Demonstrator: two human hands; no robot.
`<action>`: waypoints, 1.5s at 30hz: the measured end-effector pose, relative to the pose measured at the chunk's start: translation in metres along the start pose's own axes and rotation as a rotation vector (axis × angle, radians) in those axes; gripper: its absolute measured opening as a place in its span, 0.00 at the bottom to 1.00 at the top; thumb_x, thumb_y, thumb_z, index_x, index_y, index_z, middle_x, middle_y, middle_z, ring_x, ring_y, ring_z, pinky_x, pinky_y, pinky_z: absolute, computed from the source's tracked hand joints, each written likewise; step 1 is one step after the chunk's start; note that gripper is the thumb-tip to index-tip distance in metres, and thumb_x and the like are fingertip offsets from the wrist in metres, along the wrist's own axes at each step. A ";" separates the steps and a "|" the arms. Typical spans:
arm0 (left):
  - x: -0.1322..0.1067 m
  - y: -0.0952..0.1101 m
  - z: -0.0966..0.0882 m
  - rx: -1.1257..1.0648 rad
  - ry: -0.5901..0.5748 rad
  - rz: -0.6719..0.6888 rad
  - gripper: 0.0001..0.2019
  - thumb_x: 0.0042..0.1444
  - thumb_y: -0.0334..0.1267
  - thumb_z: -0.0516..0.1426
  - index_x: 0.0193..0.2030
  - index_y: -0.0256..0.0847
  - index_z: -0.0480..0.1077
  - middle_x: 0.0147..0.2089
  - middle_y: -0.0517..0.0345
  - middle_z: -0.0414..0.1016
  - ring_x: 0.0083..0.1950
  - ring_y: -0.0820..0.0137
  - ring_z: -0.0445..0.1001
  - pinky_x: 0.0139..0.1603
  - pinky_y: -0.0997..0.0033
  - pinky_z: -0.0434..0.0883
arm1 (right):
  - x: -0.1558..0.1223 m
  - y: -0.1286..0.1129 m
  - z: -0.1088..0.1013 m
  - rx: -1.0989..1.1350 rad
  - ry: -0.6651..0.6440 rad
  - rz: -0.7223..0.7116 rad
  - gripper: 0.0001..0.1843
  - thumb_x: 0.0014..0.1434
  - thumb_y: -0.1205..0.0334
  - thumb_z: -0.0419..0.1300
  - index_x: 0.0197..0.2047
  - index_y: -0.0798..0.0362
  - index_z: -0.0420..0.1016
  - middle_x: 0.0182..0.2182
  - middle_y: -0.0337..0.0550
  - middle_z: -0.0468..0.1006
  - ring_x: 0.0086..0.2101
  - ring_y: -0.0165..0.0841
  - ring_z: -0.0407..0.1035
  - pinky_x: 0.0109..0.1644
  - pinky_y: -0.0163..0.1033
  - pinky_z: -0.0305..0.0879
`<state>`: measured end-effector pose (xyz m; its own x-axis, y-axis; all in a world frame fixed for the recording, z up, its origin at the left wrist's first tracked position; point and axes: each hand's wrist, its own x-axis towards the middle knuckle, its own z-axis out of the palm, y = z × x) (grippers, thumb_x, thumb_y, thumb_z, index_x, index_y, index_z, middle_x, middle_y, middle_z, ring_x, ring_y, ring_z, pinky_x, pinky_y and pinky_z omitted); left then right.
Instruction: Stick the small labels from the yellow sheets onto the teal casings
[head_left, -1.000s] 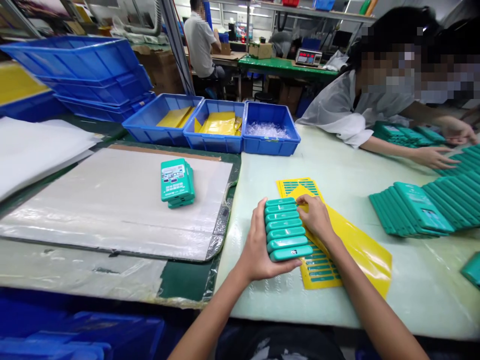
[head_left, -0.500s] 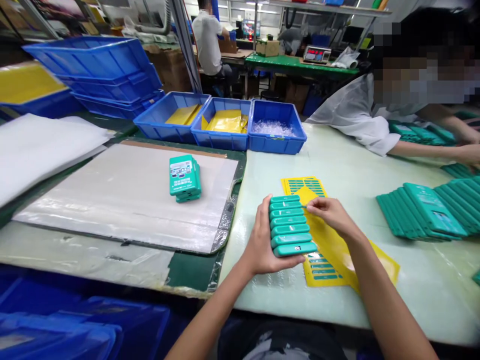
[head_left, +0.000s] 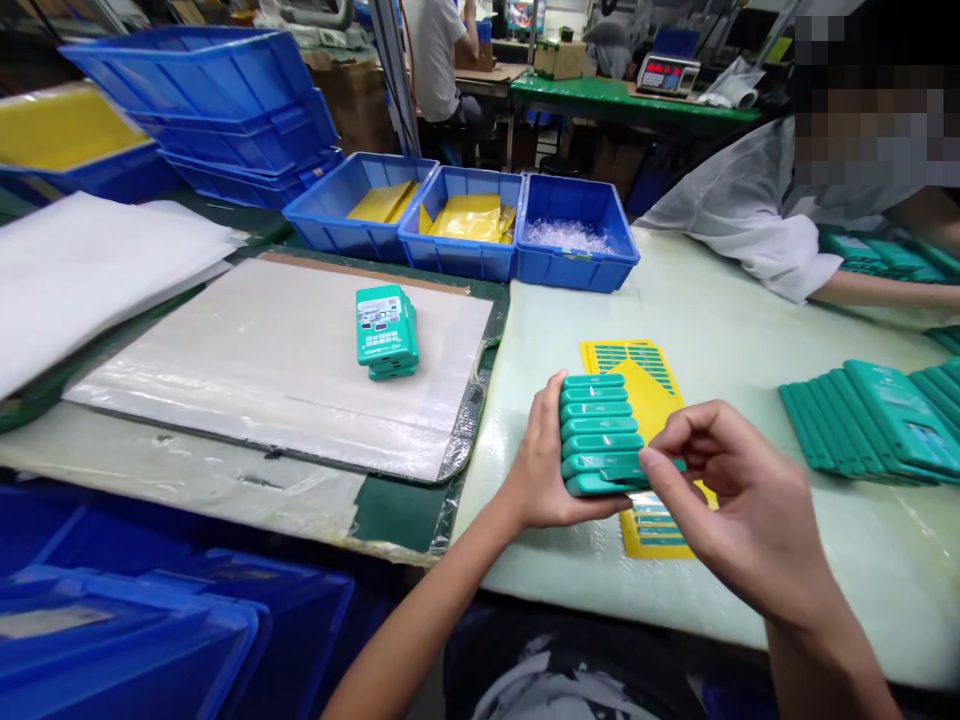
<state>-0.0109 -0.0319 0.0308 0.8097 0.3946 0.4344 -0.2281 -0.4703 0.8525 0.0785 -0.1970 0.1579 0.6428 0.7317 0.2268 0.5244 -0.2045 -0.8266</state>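
My left hand point(head_left: 534, 462) is wrapped round a stack of flat green plastic cases point(head_left: 598, 411), narrow rounded ends facing me. Thumb below and fingers along the left side keep them together. At the stack's lower right, my right hand point(head_left: 742, 500) pinches a thin green strip label point(head_left: 628, 476) between thumb and forefinger. The strip lies over the end of a lower case; whether it is stuck down there I cannot tell. Beneath both hands, a yellow label sheet point(head_left: 651, 388) with rows of green strips rests on the table, partly hidden.
Green cases point(head_left: 386, 328) are piled on a pale board point(head_left: 277, 380) to the left. Rows of green cases point(head_left: 862, 420) lean at the right, near a co-worker's sleeve point(head_left: 776, 225). Blue bins point(head_left: 577, 272) with yellow sheets and clear scraps line the back; stacked blue crates point(head_left: 202, 100) stand left.
My right hand has come down and nearer, from the stack's upper right to its lower cases, with a strip now across one. The whole view has shifted slightly.
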 end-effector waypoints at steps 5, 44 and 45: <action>0.001 0.001 0.001 -0.003 0.018 0.002 0.76 0.43 0.64 0.78 0.85 0.49 0.32 0.82 0.34 0.52 0.82 0.33 0.58 0.81 0.27 0.61 | 0.002 0.000 0.007 -0.069 -0.021 -0.097 0.08 0.70 0.66 0.63 0.41 0.46 0.69 0.30 0.34 0.73 0.25 0.27 0.68 0.25 0.32 0.64; 0.000 -0.004 0.000 -0.002 -0.017 -0.011 0.77 0.43 0.58 0.78 0.85 0.50 0.29 0.83 0.35 0.48 0.83 0.33 0.56 0.82 0.27 0.60 | 0.011 0.044 0.022 -0.006 -0.119 0.048 0.56 0.63 0.40 0.74 0.85 0.38 0.51 0.81 0.51 0.58 0.78 0.56 0.56 0.80 0.71 0.58; 0.001 -0.004 0.000 -0.006 -0.019 -0.011 0.77 0.42 0.56 0.78 0.85 0.51 0.28 0.83 0.35 0.49 0.83 0.33 0.56 0.82 0.27 0.60 | 0.009 0.044 0.026 -0.010 -0.129 0.045 0.57 0.63 0.40 0.74 0.86 0.37 0.50 0.82 0.50 0.55 0.79 0.57 0.53 0.81 0.72 0.53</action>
<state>-0.0094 -0.0299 0.0276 0.8224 0.3841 0.4196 -0.2226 -0.4615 0.8587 0.0932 -0.1822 0.1103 0.5887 0.7993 0.1209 0.5029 -0.2449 -0.8289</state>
